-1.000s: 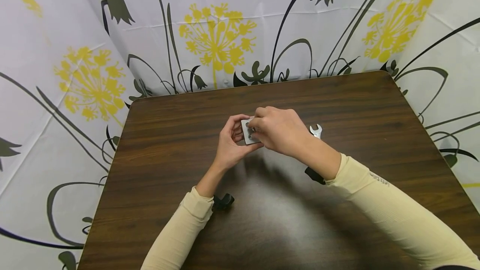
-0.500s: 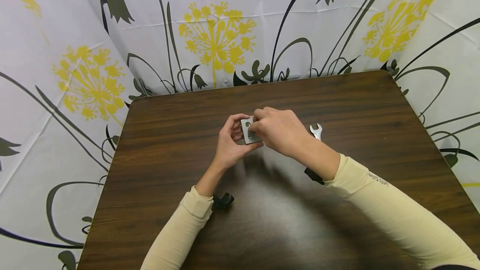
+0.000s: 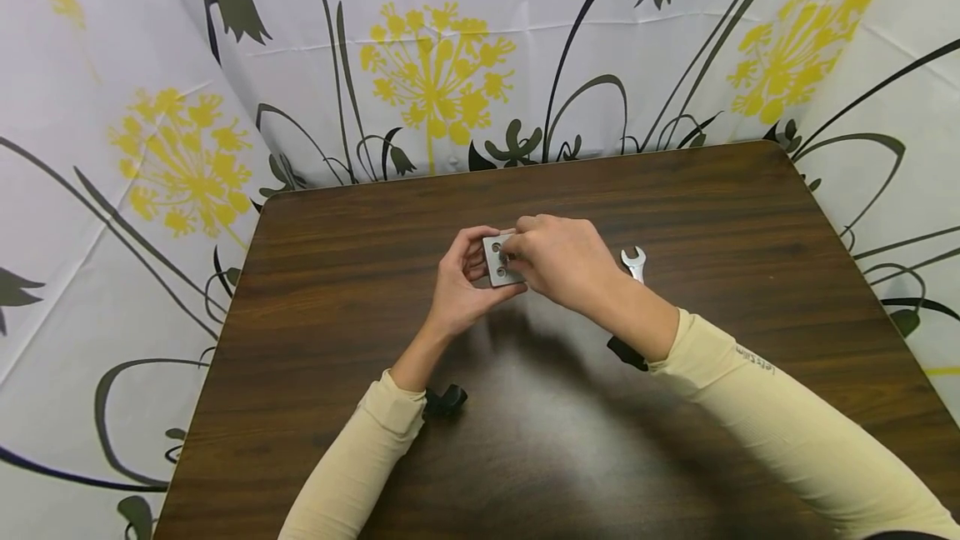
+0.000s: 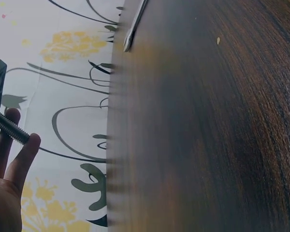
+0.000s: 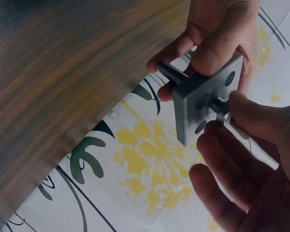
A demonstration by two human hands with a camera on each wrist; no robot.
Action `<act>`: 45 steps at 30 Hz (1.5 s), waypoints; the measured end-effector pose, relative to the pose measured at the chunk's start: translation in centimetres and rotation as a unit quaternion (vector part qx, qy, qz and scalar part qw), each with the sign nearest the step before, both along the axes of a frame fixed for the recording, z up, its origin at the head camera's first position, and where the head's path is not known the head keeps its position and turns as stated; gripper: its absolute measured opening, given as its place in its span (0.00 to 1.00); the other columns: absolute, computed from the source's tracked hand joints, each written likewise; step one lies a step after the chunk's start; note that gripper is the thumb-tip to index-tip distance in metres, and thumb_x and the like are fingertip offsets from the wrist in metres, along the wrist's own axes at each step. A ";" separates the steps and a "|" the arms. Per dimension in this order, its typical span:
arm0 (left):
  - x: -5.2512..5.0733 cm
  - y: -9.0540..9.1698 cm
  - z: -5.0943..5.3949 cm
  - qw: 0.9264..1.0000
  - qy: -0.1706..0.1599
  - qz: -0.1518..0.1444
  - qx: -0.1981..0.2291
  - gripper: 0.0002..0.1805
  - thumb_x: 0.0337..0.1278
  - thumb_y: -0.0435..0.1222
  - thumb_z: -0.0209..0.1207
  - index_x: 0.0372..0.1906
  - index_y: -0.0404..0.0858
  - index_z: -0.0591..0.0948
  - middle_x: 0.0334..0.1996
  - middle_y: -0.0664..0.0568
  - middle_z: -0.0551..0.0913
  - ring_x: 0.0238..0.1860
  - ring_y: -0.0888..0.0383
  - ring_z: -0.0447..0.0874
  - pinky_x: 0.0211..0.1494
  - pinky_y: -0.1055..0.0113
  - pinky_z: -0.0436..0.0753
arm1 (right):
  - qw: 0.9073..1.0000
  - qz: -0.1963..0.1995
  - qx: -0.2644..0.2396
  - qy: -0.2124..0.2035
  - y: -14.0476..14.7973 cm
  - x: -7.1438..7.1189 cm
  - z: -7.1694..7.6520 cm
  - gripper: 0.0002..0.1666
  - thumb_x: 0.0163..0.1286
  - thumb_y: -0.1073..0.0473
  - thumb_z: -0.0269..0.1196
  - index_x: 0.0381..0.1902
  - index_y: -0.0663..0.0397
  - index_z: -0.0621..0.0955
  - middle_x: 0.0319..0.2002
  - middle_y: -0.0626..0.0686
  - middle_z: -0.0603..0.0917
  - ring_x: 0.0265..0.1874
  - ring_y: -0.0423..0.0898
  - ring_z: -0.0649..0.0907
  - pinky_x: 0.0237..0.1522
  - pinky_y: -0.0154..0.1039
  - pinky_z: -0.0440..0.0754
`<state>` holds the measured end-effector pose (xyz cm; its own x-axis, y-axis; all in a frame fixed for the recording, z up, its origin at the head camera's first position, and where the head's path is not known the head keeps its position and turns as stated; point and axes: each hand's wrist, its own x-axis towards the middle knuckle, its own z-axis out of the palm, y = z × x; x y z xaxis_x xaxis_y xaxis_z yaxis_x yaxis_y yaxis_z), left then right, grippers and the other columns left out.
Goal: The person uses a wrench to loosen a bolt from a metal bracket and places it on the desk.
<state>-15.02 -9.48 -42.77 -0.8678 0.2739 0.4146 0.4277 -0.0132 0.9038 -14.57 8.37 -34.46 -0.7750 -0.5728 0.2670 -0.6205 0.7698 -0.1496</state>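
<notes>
flowered cloth (image 3: 437, 90) behind; i see the left hand (image 3: 462, 290) gripping the plate (image 5: 189, 113) between thumb and fingers, right hand (image 3: 566, 261) pinching its bolt (image 5: 171, 72), fingertips newly shifted, baring more plate, so likely turning it

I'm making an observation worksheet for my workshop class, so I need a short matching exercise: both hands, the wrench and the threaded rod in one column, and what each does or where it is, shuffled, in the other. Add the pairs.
1. left hand
2. right hand
3. wrench
4. threaded rod

A. sticks out from one side of the metal plate
B. lies on the table, partly hidden by the right forearm in the head view
C. holds the metal plate by its edges
D. pinches a small metal part at the metal plate's face

Pairs: 1-C, 2-D, 3-B, 4-A
</notes>
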 end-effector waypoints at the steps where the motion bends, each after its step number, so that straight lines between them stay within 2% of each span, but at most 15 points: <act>1: -0.1 0.0 0.0 1.000 0.001 0.000 -0.002 0.39 0.35 0.18 0.74 0.59 0.29 0.70 0.54 0.40 0.81 0.49 0.47 0.84 0.49 0.46 0.82 | 1.000 0.010 0.001 0.005 0.0 0.0 0.0 0.07 0.63 0.60 0.69 0.38 0.43 0.89 0.30 0.46 0.80 0.29 0.43 0.80 0.21 0.42 0.78; 4: 0.1 0.0 0.4 1.000 0.001 0.002 -0.006 0.39 0.35 0.17 0.73 0.59 0.28 0.70 0.54 0.38 0.81 0.48 0.48 0.84 0.49 0.47 0.83 | 1.000 0.020 0.004 0.011 0.1 0.1 0.1 0.10 0.63 0.62 0.68 0.40 0.41 0.89 0.33 0.46 0.81 0.33 0.44 0.80 0.21 0.41 0.78; 8: 0.1 -0.1 0.6 1.000 0.003 0.008 -0.006 0.39 0.35 0.18 0.74 0.58 0.27 0.70 0.52 0.39 0.82 0.47 0.51 0.85 0.48 0.52 0.84 | 1.000 -0.016 0.000 0.005 0.0 0.1 0.2 0.14 0.64 0.50 0.69 0.48 0.42 0.88 0.33 0.46 0.82 0.30 0.44 0.80 0.19 0.41 0.77; 10: 0.2 0.0 0.5 1.000 0.005 0.008 -0.005 0.39 0.35 0.18 0.74 0.58 0.27 0.70 0.52 0.39 0.82 0.47 0.51 0.85 0.47 0.53 0.84 | 0.999 -0.038 -0.006 0.004 0.0 0.1 0.1 0.16 0.64 0.45 0.69 0.47 0.43 0.88 0.31 0.46 0.82 0.26 0.44 0.80 0.18 0.41 0.76; 13: 0.2 0.0 0.4 1.000 0.011 0.006 -0.005 0.38 0.35 0.18 0.73 0.58 0.26 0.70 0.53 0.38 0.82 0.47 0.51 0.85 0.47 0.52 0.84 | 0.999 -0.052 -0.015 0.002 -0.1 0.1 0.0 0.14 0.66 0.44 0.67 0.42 0.43 0.89 0.28 0.44 0.82 0.22 0.43 0.79 0.18 0.41 0.75; 16: 0.1 0.1 0.4 1.000 0.013 0.001 -0.003 0.38 0.35 0.17 0.73 0.58 0.27 0.70 0.54 0.38 0.81 0.48 0.49 0.84 0.49 0.49 0.83 | 0.999 -0.032 -0.019 0.003 0.0 0.1 -0.1 0.08 0.66 0.48 0.68 0.37 0.44 0.89 0.28 0.44 0.82 0.23 0.43 0.79 0.20 0.41 0.76; 19: 0.1 0.1 0.3 1.000 0.011 -0.002 -0.006 0.38 0.35 0.17 0.73 0.58 0.27 0.70 0.53 0.38 0.81 0.49 0.49 0.84 0.49 0.47 0.82 | 1.000 0.001 -0.021 0.018 0.1 0.1 -0.2 0.03 0.64 0.56 0.69 0.36 0.43 0.89 0.30 0.44 0.82 0.28 0.43 0.80 0.22 0.42 0.79; 22: 0.1 0.2 0.3 1.000 0.009 -0.003 -0.009 0.38 0.35 0.18 0.73 0.58 0.27 0.70 0.52 0.37 0.81 0.48 0.50 0.84 0.49 0.47 0.83 | 0.999 0.022 -0.020 0.031 0.3 0.2 -0.3 0.07 0.62 0.61 0.69 0.36 0.42 0.89 0.34 0.45 0.83 0.33 0.44 0.81 0.23 0.42 0.80; 24: 0.2 0.2 0.3 1.000 0.010 -0.001 -0.009 0.38 0.36 0.18 0.73 0.58 0.27 0.70 0.52 0.37 0.82 0.47 0.51 0.84 0.48 0.49 0.83 | 0.999 0.019 -0.018 0.029 0.4 0.2 -0.2 0.08 0.62 0.58 0.70 0.39 0.42 0.89 0.35 0.45 0.83 0.33 0.44 0.81 0.22 0.42 0.80; 27: 0.2 0.2 0.2 1.000 0.011 0.003 -0.006 0.38 0.35 0.17 0.73 0.58 0.27 0.70 0.52 0.38 0.82 0.46 0.51 0.85 0.47 0.53 0.84 | 1.000 -0.009 -0.018 0.017 0.3 0.2 -0.2 0.10 0.64 0.49 0.70 0.42 0.42 0.89 0.32 0.45 0.84 0.28 0.44 0.80 0.19 0.42 0.77; 31: 0.1 0.2 0.3 1.000 0.010 -0.001 -0.002 0.38 0.35 0.17 0.73 0.58 0.27 0.70 0.53 0.38 0.82 0.47 0.50 0.84 0.48 0.56 0.84 | 0.999 -0.047 -0.020 0.003 0.2 0.1 -0.2 0.11 0.66 0.45 0.67 0.38 0.42 0.89 0.28 0.43 0.84 0.22 0.43 0.79 0.18 0.42 0.75; 33: 0.1 0.2 0.4 1.000 0.011 -0.004 -0.002 0.38 0.35 0.17 0.73 0.58 0.26 0.70 0.54 0.38 0.81 0.48 0.49 0.84 0.49 0.56 0.84 | 0.999 -0.043 -0.020 0.003 0.1 0.1 -0.2 0.10 0.67 0.46 0.67 0.36 0.43 0.88 0.27 0.43 0.84 0.21 0.43 0.79 0.18 0.42 0.75; 36: 0.1 0.2 0.6 1.000 0.013 -0.003 -0.007 0.38 0.35 0.17 0.73 0.58 0.26 0.70 0.54 0.37 0.81 0.49 0.49 0.84 0.49 0.55 0.84 | 1.000 -0.012 -0.017 0.017 0.2 0.2 -0.3 0.03 0.65 0.55 0.69 0.36 0.43 0.89 0.29 0.44 0.83 0.26 0.43 0.79 0.20 0.42 0.78; 40: 0.1 0.1 0.5 1.000 0.012 0.000 -0.013 0.39 0.35 0.17 0.74 0.58 0.26 0.70 0.54 0.36 0.81 0.49 0.50 0.84 0.49 0.53 0.84 | 0.999 0.021 -0.014 0.037 0.3 0.3 -0.4 0.08 0.61 0.62 0.69 0.37 0.43 0.89 0.32 0.45 0.83 0.31 0.45 0.80 0.22 0.42 0.80; 45: 0.1 0.0 0.4 1.000 0.013 -0.003 -0.007 0.38 0.36 0.17 0.73 0.58 0.26 0.70 0.53 0.37 0.81 0.49 0.50 0.84 0.49 0.55 0.84 | 0.999 -0.010 -0.014 0.030 0.2 0.4 -0.3 0.13 0.63 0.50 0.71 0.44 0.44 0.88 0.34 0.46 0.85 0.29 0.45 0.82 0.20 0.43 0.79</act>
